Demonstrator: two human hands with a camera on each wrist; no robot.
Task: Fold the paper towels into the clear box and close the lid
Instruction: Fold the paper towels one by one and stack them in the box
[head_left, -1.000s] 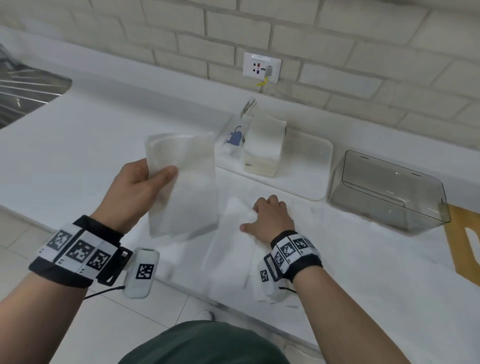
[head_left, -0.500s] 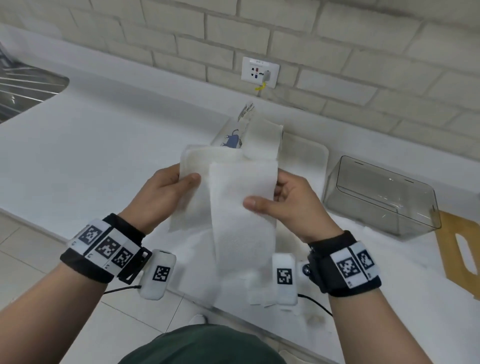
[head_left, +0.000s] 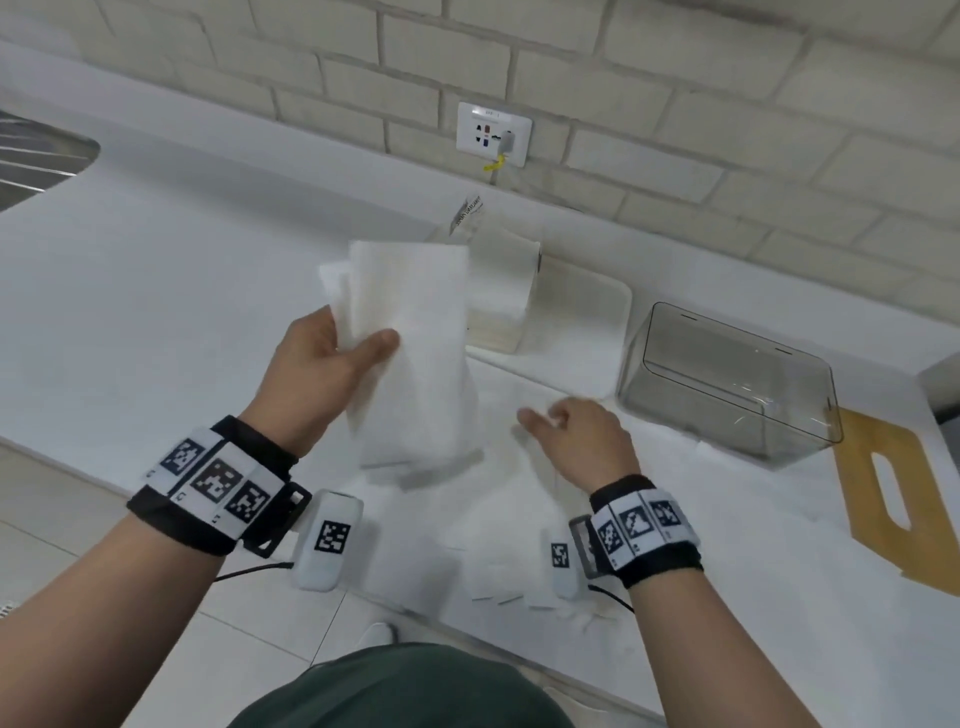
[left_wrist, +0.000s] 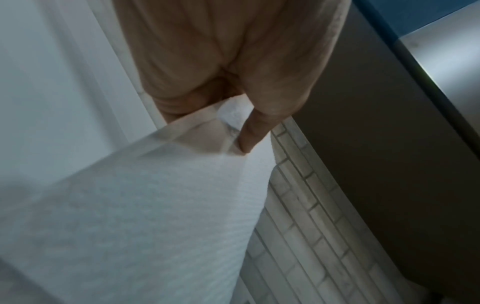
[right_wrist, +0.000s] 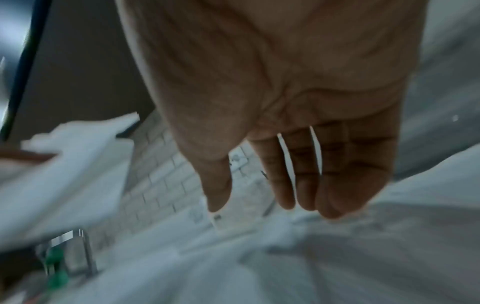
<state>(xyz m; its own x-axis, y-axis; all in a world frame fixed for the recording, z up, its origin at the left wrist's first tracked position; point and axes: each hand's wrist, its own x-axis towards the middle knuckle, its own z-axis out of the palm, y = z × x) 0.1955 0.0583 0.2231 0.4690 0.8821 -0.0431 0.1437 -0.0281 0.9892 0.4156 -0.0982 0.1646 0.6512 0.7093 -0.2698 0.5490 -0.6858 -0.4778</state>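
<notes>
A white countertop (head_left: 156, 291) runs beneath a pale brick wall (head_left: 675, 104) with a power socket (head_left: 493, 134). The left hand (head_left: 322, 374) pinches a stack of folded paper towels (head_left: 415, 353) upright, likely collecting them, while the right hand (head_left: 576, 441), fingers loose and empty, reaches down toward more towels lying flat on the counter. The clear box (head_left: 727, 384) stands empty to the right, its white lid (head_left: 582, 306) off behind it.

White paper towels (head_left: 415, 332), smoky clear box (head_left: 727, 384)

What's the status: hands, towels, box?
Left hand grips folded paper towels; right hand open, empty, above loose sheets. Clear box empty. Nothing blocking.
</notes>
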